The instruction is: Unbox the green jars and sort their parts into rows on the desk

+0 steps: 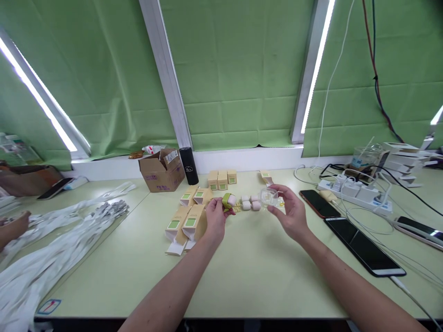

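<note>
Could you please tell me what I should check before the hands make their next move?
1. Left hand grips the green item with a pale pink end: ok.
2. Right hand holds the clear plastic piece by its edge: ok.
3. Pale pink pieces lie on the table between the hands: ok.
4. Nearest two tan cartons closed: not ok; white flaps stick out.
5. White-framed phone clear of the right forearm: ok.
6. Clear piece free of scratches: cannot tell; too small.

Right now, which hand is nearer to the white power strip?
Right. The right hand, holding a clear plastic piece, is left of the power strip; the left hand is farther left, beside the cardboard boxes.
</note>
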{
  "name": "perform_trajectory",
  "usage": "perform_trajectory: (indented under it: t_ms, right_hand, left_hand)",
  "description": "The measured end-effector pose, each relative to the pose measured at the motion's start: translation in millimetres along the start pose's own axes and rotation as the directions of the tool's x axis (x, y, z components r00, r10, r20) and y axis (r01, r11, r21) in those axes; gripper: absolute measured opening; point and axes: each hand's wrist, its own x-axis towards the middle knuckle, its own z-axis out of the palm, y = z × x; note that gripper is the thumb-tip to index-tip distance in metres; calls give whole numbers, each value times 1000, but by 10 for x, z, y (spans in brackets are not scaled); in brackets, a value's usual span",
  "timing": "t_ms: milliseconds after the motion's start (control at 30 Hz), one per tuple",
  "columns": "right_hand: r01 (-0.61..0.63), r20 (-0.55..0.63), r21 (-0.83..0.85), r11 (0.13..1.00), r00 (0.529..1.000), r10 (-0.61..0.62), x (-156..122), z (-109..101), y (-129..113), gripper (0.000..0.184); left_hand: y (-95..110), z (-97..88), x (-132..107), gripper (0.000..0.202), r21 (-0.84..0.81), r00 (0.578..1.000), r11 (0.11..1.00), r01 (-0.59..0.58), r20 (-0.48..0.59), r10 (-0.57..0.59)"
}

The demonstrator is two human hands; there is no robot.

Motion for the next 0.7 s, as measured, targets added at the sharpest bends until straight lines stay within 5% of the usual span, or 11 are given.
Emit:
perform_trajectory:
  t_ms: [133, 233, 433, 600, 700]
  right_hand:
    - [114, -63, -189, 975, 990, -128, 181, -260, 29, 40]
    - [194, 78, -459, 867, 981, -178, 263, -423, 35, 11]
    - [95, 204, -837, 539, 968, 147, 322, -592, 57, 16]
    - [27, 201, -947, 321, 829, 521, 336, -571, 2, 22]
    - [22, 186, -963, 270, 779, 599, 330, -544, 21, 26]
  left_hand:
    - [2, 2, -23, 26, 23, 1000, 1000, -4, 28, 3]
    - [15, 6, -34, 26, 34, 1000, 999, -6, 29, 5]
    - [19, 25, -59, 26, 64, 1000, 998, 2, 15, -3]
    - [23, 37, -81, 28, 57, 1000, 998, 3, 24, -4]
    - [20, 35, -82, 29, 64, 1000, 998, -3, 26, 1]
